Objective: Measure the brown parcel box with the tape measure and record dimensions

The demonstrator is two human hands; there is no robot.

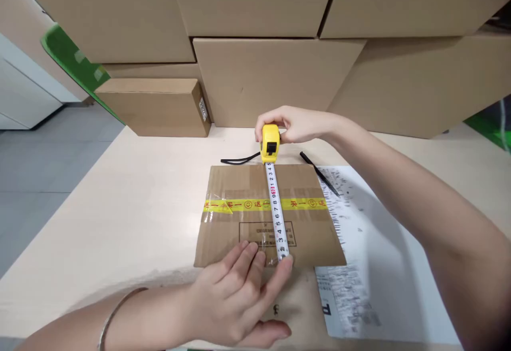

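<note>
In the head view a small cardboard box [227,234] with yellow printed tape across its top lies in front of me. My right hand [293,124] is closed around a yellow tape measure [270,146] at the box's far edge. Its white blade [277,215] runs out over the box top towards me. My left hand [235,295] is open, fingers stretched out over the near edge of the box. Its index fingertip touches the end of the blade, and the thumb stands apart. A black wrist strap [239,160] trails left from the tape measure.
Large cardboard boxes [271,79] are stacked along the back of the table [120,207]. A longer brown box [159,111] stands at the back left. To the right lie a black pen [319,174] and a printed white sheet or bag [379,266], partly under the small box.
</note>
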